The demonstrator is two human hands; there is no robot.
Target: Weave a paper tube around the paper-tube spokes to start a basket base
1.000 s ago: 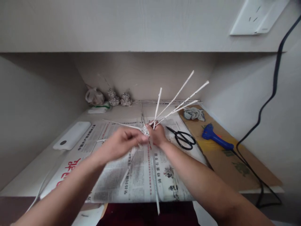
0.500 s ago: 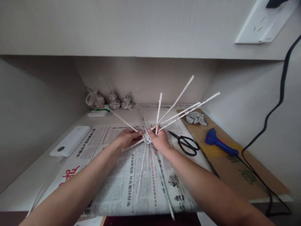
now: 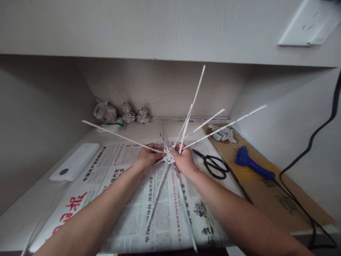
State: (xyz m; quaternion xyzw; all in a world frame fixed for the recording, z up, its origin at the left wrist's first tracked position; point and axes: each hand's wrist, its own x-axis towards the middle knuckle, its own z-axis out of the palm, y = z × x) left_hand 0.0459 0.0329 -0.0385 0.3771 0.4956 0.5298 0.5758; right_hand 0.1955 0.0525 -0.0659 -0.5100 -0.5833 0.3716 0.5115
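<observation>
A small round weave of rolled paper (image 3: pixel 169 157) sits between my hands, above the newspaper. Thin white paper rods (image 3: pixel 226 125) fan out from it, several to the back and right, one to the left, and others down toward me. My left hand (image 3: pixel 150 155) is closed on the weave's left side, thumb against it where the left rod leaves. With its thumb on top, my right hand (image 3: pixel 182 158) pinches the right side near the bases of the right-hand rods. The fingers under the weave are hidden.
Newspaper (image 3: pixel 128 199) covers the tabletop. Black scissors (image 3: pixel 215 166) lie right of my right hand. A blue glue gun (image 3: pixel 254 165) and crumpled material (image 3: pixel 223 134) rest on cardboard (image 3: pixel 269 199). A white device (image 3: pixel 75 161) lies left; two woven gourd shapes (image 3: pixel 128 113) stand behind.
The rods have swung: the left one now shows longer and reaches further left, while a long back one points more upright. Both hands keep hold of the weave. The view has shifted slightly.
</observation>
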